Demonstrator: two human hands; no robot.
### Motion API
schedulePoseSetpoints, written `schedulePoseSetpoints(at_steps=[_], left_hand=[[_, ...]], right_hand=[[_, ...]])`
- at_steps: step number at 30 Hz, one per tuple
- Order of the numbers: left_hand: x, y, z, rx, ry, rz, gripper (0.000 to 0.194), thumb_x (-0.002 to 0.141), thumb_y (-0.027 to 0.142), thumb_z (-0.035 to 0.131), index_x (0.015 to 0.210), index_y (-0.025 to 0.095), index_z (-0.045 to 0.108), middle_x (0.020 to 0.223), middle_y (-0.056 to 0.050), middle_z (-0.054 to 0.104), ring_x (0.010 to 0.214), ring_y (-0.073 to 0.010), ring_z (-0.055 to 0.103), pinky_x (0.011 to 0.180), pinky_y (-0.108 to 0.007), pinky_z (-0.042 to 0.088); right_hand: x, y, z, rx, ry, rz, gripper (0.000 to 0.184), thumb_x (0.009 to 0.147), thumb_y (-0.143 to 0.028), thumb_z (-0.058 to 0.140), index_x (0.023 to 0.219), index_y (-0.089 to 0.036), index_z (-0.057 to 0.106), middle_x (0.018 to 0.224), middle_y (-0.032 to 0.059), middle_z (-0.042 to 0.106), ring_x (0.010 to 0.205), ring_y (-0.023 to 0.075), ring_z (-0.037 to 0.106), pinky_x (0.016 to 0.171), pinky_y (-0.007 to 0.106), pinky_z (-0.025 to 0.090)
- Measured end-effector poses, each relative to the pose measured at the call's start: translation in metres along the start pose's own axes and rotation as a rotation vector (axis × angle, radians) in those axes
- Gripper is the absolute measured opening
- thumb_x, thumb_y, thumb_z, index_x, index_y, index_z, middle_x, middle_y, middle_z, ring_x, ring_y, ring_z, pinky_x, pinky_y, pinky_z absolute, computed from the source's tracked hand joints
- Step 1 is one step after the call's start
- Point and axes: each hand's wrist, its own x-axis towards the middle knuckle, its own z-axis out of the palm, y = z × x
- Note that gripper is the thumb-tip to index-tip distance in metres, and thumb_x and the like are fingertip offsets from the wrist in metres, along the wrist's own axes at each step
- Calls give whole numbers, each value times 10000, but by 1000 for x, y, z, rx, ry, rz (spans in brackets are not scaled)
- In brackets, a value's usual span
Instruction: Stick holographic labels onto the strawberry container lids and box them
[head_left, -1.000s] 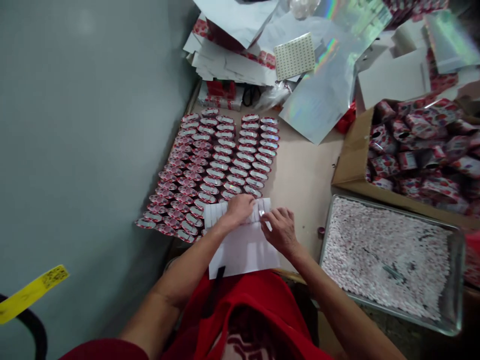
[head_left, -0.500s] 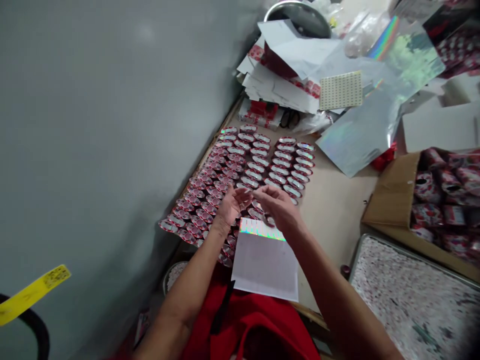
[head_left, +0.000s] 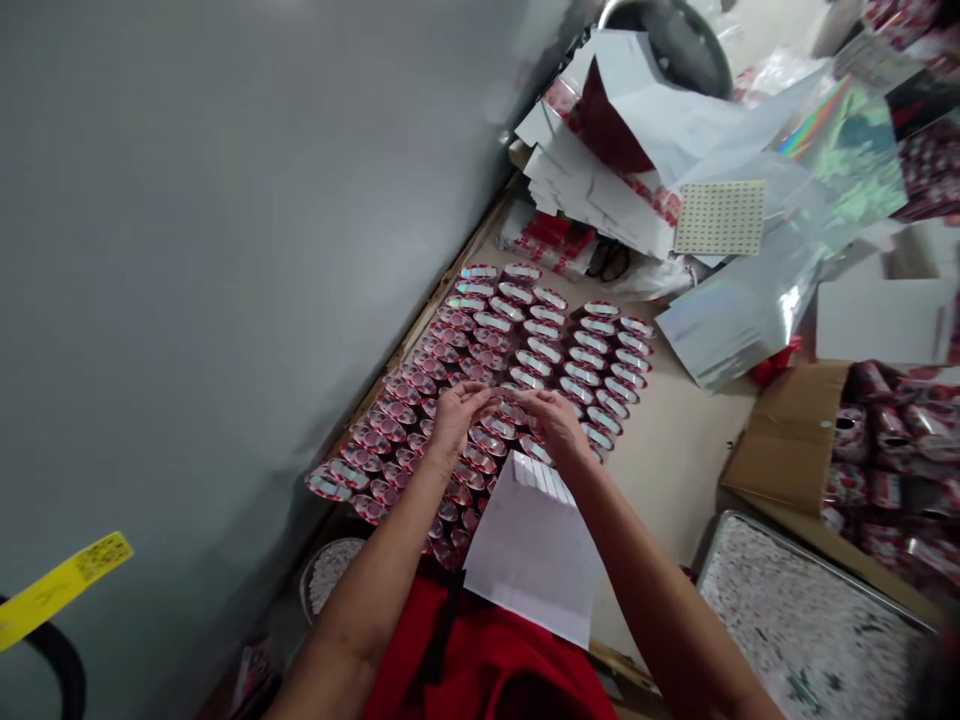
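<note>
Mid-frame, L hand (head_left: pixel 451 418) & R hand (head_left: pixel 559 418) part-curled, grip unclear; looks part-done: white-topped packs (head_left: pixel 589 358), pink-topped packs (head_left: pixel 399 411), strips (head_left: pixel 537 476) on sheet (head_left: pixel 532 555).

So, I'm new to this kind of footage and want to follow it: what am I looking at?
There's no machine here: a person works with two bare hands, and every picture comes from one camera worn on their head, looking forward and down.

On the table stand rows of small red-and-white pieces. A white sheet lies nearest the person. To the right are an open cardboard box and a metal tray of small pale bits; papers are heaped at the back.

The left hand and right hand meet fingertip to fingertip; anything between them is too small to identify.
</note>
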Motion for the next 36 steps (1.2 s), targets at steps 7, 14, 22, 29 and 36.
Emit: schedulePoseSetpoints(at_steps=[7, 14, 22, 29, 36], left_hand=[[44, 34, -7, 318, 171, 183, 166, 828, 276, 774, 922, 151, 716, 812, -41, 749, 709, -159, 716, 679, -274, 568], [110, 100, -9, 978, 373, 591, 93, 867, 236, 708, 886, 193, 788, 979, -93, 781, 943, -247, 692, 921, -364, 503], [140, 106, -13, 1225, 390, 676, 135, 888, 158, 640, 868, 202, 766, 1019, -99, 729, 996, -250, 662, 952, -357, 473], [145, 108, -13, 1239, 362, 645, 142, 896, 141, 636, 875, 189, 768, 1019, -112, 730, 993, -256, 662, 948, -360, 470], [143, 104, -11, 1217, 391, 650, 116, 877, 139, 653, 957, 195, 716, 1032, -103, 705, 993, -258, 653, 948, -365, 481]], right_hand=[[47, -2, 35, -180, 196, -162, 364, 628, -523, 834, 705, -171, 778, 606, 7, 671, 526, 132, 516, 521, 255, 367], [111, -31, 98, -687, 389, -226, 276, 816, -436, 686, 819, -208, 841, 695, 39, 745, 690, 202, 668, 653, 271, 426], [136, -35, 118, -856, 401, -167, 279, 857, -423, 641, 957, -258, 842, 887, 93, 796, 886, 268, 734, 771, 310, 488], [141, -33, 118, -868, 377, -166, 268, 853, -437, 633, 915, -272, 834, 864, 78, 791, 867, 262, 731, 771, 315, 485], [143, -39, 119, -938, 354, -131, 315, 839, -502, 673, 943, -234, 801, 929, 111, 790, 916, 288, 734, 794, 347, 495]])
